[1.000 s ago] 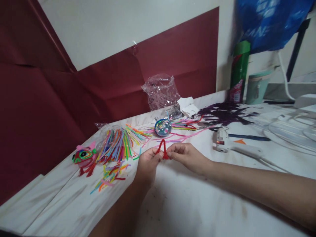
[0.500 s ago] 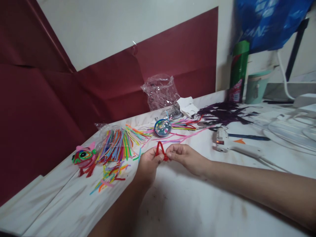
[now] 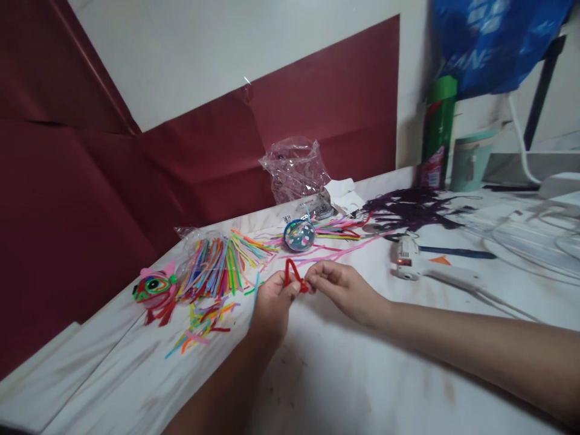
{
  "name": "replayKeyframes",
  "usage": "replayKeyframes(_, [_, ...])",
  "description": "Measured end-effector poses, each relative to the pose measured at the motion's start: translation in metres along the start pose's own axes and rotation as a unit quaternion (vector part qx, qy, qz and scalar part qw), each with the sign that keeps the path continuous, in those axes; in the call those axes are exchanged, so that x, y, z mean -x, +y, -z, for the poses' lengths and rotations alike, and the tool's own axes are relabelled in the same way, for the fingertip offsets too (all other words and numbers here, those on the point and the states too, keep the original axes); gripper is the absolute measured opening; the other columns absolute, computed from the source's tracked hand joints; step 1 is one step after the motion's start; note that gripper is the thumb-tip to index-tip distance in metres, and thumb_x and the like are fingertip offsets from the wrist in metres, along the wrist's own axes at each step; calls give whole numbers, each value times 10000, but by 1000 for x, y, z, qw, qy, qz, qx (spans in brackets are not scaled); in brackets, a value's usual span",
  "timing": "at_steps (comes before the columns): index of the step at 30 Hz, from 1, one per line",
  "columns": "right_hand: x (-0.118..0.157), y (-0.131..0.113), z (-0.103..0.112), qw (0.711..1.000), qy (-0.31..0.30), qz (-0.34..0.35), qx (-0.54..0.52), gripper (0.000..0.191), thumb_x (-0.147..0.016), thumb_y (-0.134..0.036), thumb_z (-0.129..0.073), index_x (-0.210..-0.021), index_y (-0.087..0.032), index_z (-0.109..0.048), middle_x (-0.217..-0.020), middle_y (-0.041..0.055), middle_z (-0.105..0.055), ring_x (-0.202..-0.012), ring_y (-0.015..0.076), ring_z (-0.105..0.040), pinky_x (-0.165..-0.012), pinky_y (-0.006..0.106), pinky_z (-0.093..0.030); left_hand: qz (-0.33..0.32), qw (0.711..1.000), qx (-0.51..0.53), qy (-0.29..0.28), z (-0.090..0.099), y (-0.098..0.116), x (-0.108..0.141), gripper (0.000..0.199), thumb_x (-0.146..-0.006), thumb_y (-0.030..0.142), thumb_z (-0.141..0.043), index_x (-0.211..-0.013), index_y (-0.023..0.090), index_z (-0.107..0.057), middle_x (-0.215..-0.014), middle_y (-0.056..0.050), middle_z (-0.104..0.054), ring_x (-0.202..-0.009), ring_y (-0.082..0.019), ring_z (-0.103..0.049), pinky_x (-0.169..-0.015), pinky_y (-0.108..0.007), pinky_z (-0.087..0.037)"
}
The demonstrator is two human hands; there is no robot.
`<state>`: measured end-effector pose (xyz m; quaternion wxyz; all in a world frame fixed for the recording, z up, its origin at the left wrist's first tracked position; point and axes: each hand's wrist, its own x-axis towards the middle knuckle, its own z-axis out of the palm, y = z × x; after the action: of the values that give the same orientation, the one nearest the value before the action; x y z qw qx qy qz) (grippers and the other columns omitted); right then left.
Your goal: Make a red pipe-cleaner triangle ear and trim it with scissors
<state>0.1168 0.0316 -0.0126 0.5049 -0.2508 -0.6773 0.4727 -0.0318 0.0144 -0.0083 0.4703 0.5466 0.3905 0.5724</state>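
Observation:
A red pipe cleaner [image 3: 291, 266], bent into a pointed loop, stands up between my two hands above the table. My left hand [image 3: 274, 297] pinches its lower left part between thumb and fingers. At the loop's lower right end, the closed fingertips of my right hand [image 3: 338, 287] grip the red pipe cleaner. Just behind the loop lies a round clear ball with coloured bits inside and a blue rim [image 3: 299, 235]. To the left is a bundle of many-coloured pipe cleaners [image 3: 211, 269], with short cut pieces [image 3: 199, 329] in front of it.
A colourful pipe-cleaner figure with big eyes [image 3: 155, 294] stands at the left. On the right lie a white glue gun [image 3: 410, 260] with its cord, a dark blue pen-like stick [image 3: 457, 251] and purple strands [image 3: 408, 208]. Crumpled clear plastic [image 3: 296, 169] leans against the wall.
The red loop has tilted slightly left, and its lower right end shows more between my hands. My right fingers have shifted a little. The things on the table are unmoved.

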Motion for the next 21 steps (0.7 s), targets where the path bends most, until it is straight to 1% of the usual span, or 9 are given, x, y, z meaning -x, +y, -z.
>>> replayKeyframes(2, [4,-2,-2,995,36,44,86,136,-790,-288,-511,-750,-164,-552,-685,16,-582,-654,131,-538,-642,261,-430,-16,998,-19,49,0,-2,-1,21,-643,167,-564,-660,155,-563,-597,27,-567,-596,-103,-492,-627,-223,-369])
replayKeyframes(4, [7,-3,-4,984,57,81,145,95,-786,-233,-506,-776,-164,-570,-717,30,-617,-682,138,-566,-667,265,-449,-25,995,-47,81,-1,-1,0,28,-649,174,-574,-648,152,-556,-583,34,-553,-577,-93,-472,-596,-211,-358])
replayKeyframes(7, [10,-5,-6,974,71,112,182,97,-786,-193,-502,-814,-170,-592,-772,42,-656,-723,146,-603,-698,266,-472,-8,992,-73,98,-5,4,2,48,-651,186,-580,-653,148,-551,-570,35,-548,-546,-86,-455,-561,-204,-348])
replayKeyframes(10, [11,-6,-6,973,67,115,188,115,-788,-187,-503,-843,-186,-604,-813,45,-672,-749,156,-619,-713,275,-484,0,991,-82,102,-8,8,5,62,-642,190,-591,-669,146,-556,-578,28,-560,-555,-95,-473,-566,-210,-358])
replayKeyframes(15, [9,-7,-5,982,68,74,162,101,-785,-228,-519,-823,-194,-606,-782,49,-668,-735,172,-615,-711,304,-480,-30,993,-73,83,-3,4,3,58,-680,203,-585,-672,151,-559,-626,17,-581,-609,-109,-504,-625,-224,-383])
replayKeyframes(18, [6,-6,-3,988,58,44,133,120,-793,-251,-507,-829,-184,-600,-753,40,-651,-712,163,-598,-693,297,-471,-23,998,-20,49,1,-1,1,67,-691,212,-595,-701,150,-570,-650,13,-585,-636,-109,-506,-653,-227,-383])
replayKeyframes(21, [4,-6,-3,994,39,26,103,144,-798,-266,-495,-850,-172,-591,-768,39,-639,-725,159,-585,-696,289,-460,-12,1000,16,13,2,-5,0,70,-708,205,-593,-743,146,-580,-675,9,-586,-657,-104,-504,-673,-228,-379])
